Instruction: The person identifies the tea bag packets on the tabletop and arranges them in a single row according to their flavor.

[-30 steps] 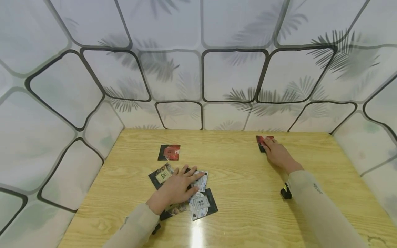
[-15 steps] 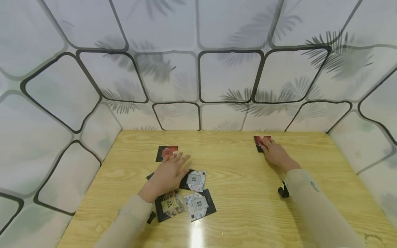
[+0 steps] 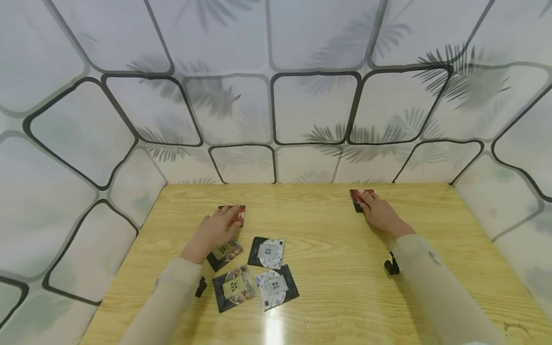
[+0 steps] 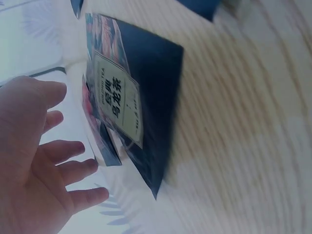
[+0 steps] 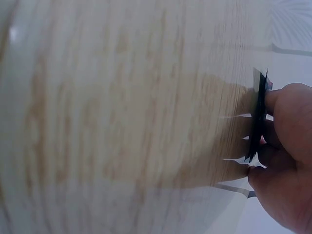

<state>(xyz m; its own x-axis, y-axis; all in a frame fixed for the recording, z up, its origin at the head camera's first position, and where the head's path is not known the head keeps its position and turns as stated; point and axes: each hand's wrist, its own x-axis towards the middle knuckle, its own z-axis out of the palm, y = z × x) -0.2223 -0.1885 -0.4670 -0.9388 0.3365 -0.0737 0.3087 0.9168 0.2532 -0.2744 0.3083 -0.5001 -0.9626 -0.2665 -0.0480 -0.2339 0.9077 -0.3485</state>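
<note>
Table (image 3: 327, 249) bears six packets (image 3: 233, 287), with a hand at each red one

The left hand (image 3: 215, 230) is spread wide, its fingers and thumb well apart and grasping nothing. It reaches over the left red packet (image 3: 241, 216), covering much of it; whether the fingertips touch it, I cannot tell. The left wrist view shows the same loose spread, the fingers nearly straight.

The right hand (image 3: 381, 215) is held narrower, its fingers close together and their tips on the right red packet (image 3: 356, 200), which lies near the far edge of the table. The right wrist view catches that packet edge-on, dark and thin, with the digits behind it.

Between the hands, but nearer the left, lie four more packets. The back gold packet (image 3: 226, 254) is partly hidden by the left hand; the front gold packet (image 3: 234, 288) lies below it. To their right are the back silver packet (image 3: 267, 252) and the front silver packet (image 3: 277, 287), the latter turned askew.

Pale sleeves (image 3: 431, 273) cover both forearms. A wall (image 3: 319, 110) with dark outlines and grey fronds rises behind the table, and a streak of glare (image 3: 273, 328) marks its near side.
</note>
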